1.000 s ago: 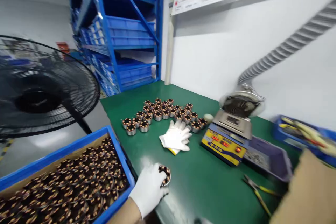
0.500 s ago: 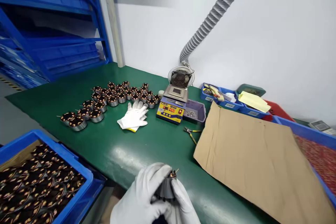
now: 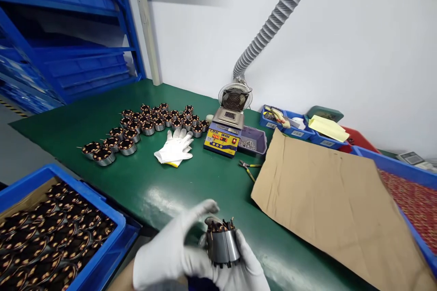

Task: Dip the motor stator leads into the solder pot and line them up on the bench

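Stator (image 3: 223, 246), far side hidden, right hand (image 3: 246, 267) cropped

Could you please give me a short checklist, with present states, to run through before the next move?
1. Wound part held by the right hand: ok, upright with its coil ends on top.
2. Left hand off the part: cannot tell; thumb and forefinger are spread, but other fingers are hidden.
3. Both hands gloved: ok, in white.
4. Pliers out of the hands' way: ok, lying beyond them by the cardboard.
5. Display on the yellow-and-blue unit lit: ok, red digits show.
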Demonstrator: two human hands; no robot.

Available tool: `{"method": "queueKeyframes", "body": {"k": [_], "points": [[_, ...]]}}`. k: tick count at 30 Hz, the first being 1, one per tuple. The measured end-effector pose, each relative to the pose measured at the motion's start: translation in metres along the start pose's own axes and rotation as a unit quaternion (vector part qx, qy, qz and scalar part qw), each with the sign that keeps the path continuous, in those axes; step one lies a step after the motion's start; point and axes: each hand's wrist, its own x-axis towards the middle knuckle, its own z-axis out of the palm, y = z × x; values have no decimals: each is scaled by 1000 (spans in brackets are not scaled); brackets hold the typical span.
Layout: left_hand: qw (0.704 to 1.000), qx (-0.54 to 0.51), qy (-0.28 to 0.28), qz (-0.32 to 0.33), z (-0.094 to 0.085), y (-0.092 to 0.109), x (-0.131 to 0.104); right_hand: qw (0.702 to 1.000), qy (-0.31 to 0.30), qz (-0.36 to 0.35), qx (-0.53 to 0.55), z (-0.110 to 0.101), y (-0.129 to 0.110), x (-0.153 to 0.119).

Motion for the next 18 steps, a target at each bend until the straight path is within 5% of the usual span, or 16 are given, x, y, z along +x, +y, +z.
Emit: {"method": "queueKeyframes", "body": {"k": [2, 4, 10, 12, 14, 18], "points": [[998, 43, -55, -11, 2, -2, -3, 1000, 25, -1, 12, 1, 1, 0], [999, 37, -38, 9, 7, 1, -2, 999, 47, -13, 15, 3, 3, 0], [972, -107, 207, 42, 12, 15, 9, 1000, -9, 20, -19, 7, 10, 3], [964, -122, 235, 25, 8, 15, 6, 999, -23, 35, 3, 7, 10, 5], [974, -133, 181, 7, 4, 14, -1, 999, -19, 35, 30, 6, 10, 6], [991, -131, -34, -22, 6, 12, -10, 998, 10, 29, 50, 3, 9, 6]]}}
